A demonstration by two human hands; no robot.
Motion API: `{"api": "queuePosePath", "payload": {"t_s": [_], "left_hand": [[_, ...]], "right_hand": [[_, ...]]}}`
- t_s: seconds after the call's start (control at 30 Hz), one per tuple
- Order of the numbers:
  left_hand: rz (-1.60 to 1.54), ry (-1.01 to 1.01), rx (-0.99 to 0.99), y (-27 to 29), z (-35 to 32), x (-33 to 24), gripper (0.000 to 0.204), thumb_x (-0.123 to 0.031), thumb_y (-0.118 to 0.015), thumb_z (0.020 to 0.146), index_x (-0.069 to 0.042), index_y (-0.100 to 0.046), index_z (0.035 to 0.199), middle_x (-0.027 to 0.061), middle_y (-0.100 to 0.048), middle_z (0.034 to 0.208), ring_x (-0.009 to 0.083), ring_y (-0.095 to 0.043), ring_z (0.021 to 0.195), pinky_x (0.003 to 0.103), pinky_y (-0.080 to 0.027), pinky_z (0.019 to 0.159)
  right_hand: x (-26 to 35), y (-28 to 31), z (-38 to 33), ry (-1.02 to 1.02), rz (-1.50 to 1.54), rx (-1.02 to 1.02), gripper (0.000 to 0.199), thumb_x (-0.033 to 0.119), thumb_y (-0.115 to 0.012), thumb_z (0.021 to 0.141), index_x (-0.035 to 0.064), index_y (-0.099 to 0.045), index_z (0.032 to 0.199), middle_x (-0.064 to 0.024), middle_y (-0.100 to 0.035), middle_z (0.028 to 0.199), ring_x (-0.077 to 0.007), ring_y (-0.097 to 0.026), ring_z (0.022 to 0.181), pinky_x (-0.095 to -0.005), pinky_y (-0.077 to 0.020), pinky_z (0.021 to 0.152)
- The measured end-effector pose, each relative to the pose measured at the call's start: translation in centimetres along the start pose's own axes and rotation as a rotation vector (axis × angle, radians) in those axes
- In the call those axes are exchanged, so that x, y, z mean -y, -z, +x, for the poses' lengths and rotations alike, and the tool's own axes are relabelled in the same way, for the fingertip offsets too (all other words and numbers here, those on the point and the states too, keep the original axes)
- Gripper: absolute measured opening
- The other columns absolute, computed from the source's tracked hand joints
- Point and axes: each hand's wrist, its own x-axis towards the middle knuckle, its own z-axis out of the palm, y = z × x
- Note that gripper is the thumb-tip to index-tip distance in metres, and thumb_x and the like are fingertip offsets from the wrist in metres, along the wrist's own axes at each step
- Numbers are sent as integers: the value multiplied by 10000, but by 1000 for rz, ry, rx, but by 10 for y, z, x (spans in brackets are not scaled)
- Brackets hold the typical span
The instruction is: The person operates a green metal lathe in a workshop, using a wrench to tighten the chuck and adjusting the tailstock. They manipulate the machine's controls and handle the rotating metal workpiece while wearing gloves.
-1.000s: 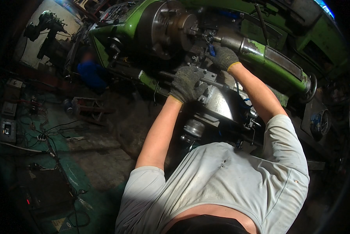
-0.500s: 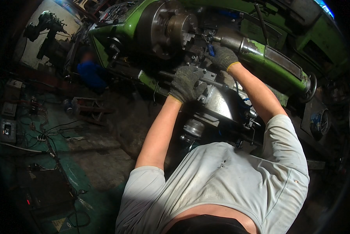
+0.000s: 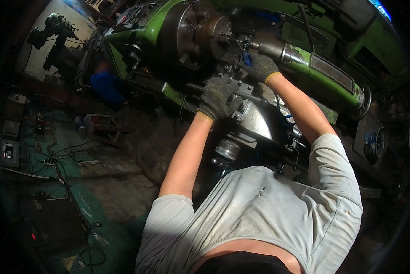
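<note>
Head view looks down over the person's grey short-sleeved shirt onto a large green metal lathe that fills the upper part of the picture. Both bare forearms reach up and away from the body toward the machine, and both hands wear dark grey knitted work gloves with yellow cuffs.

Left hand lies with its fingers curled down over a long dark metal bar handle that runs across the grey steel tool carriage; the hand is closed around that bar, just below the round dark steel chuck. Right hand sits higher and to the right, close beside the shiny cylindrical steel quill that sticks out of the green tailstock body toward the chuck. Its fingers are bent around a small part at the tool post, with a bit of blue showing at the fingertips, but what it grips is too dark and small to tell.

A round steel handwheel sits at the far right end of the tailstock. Left of the machine, the green-painted concrete floor carries loose black cables. Farther back on the left a blurred figure in blue crouches near the lathe's headstock end.
</note>
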Motion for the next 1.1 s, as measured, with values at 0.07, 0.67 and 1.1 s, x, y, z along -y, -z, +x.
{"api": "queuePosePath", "payload": {"t_s": [0.07, 0.67, 1.1], "left_hand": [[2, -8, -3, 2, 2, -2, 434, -402, -708, 858, -112, -737, 1179, 197, -699, 1163, 400, -674, 1047, 506, -531, 936], [-11, 0, 2, 4, 4, -4, 428, -376, -722, 831, -108, -740, 1165, 201, -698, 1164, 403, -675, 1037, 507, -536, 925], [1, 46, 24, 1, -1, -4, 452, -349, -749, 790, -105, -741, 1171, 190, -706, 1136, 399, -675, 1037, 503, -539, 927]], "right_hand": [[0, -1, -1, -2, 5, -20, 665, 648, -565, 948, 65, -634, 1262, -262, -689, 1198, -446, -652, 1132, -523, -496, 982], [-56, -13, 35, 233, 14, -37, 633, 540, -579, 993, 69, -572, 1415, -213, -723, 1066, -298, -713, 879, -415, -577, 717], [-82, -18, 64, 160, 407, -15, 739, 725, -513, 965, 28, -691, 1134, -118, -699, 885, -206, -615, 539, -370, -494, 445]]}}
